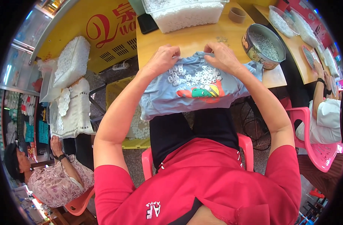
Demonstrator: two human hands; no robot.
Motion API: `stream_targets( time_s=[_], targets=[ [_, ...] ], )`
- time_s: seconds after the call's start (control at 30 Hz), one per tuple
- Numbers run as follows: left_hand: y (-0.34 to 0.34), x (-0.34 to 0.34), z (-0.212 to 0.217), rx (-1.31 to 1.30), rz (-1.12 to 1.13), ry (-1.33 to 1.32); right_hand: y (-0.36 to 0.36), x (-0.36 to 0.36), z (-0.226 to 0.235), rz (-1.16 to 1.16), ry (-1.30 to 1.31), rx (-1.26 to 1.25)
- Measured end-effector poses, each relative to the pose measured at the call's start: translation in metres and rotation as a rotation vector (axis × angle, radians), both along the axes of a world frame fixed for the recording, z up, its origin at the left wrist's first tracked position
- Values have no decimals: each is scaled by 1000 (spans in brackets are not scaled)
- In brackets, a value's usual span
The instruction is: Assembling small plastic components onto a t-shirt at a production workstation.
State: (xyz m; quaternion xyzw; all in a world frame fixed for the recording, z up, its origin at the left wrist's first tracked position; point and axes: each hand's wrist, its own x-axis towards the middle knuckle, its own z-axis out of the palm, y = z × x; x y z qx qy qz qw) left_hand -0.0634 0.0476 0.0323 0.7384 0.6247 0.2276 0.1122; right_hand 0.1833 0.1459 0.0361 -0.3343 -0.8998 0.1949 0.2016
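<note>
A light blue T-shirt [160, 98] with a cartoon print is spread over the table's near edge and hangs toward my lap. Small white plastic pieces [201, 77], some with dark holes, lie in a loose heap on it. My left hand [164, 58] pinches the shirt's far left edge, fingers bent inward. At the far right edge, my right hand [223, 57] does the same, its thumb near the collar. Both sets of fingertips are partly hidden by the hands and cloth folds.
A see-through box [188, 17] of white pieces stands at the back, with a black phone [147, 23] and a tape roll [237, 15] beside it. Right of the shirt is a round tin [263, 47] holding small metal parts. People sit at left [59, 183] and right [325, 116].
</note>
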Motion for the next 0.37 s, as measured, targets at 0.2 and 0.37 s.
stream_targets(
  time_s=[0.2, 0.37],
  targets=[
    [-2, -6, 5, -98, 27, -145, 3, -14, 0, -10, -88, -66],
    [-28, -2, 27, -22, 11, -174, 5, -19, -12, -84, -15, 9]
  ],
)
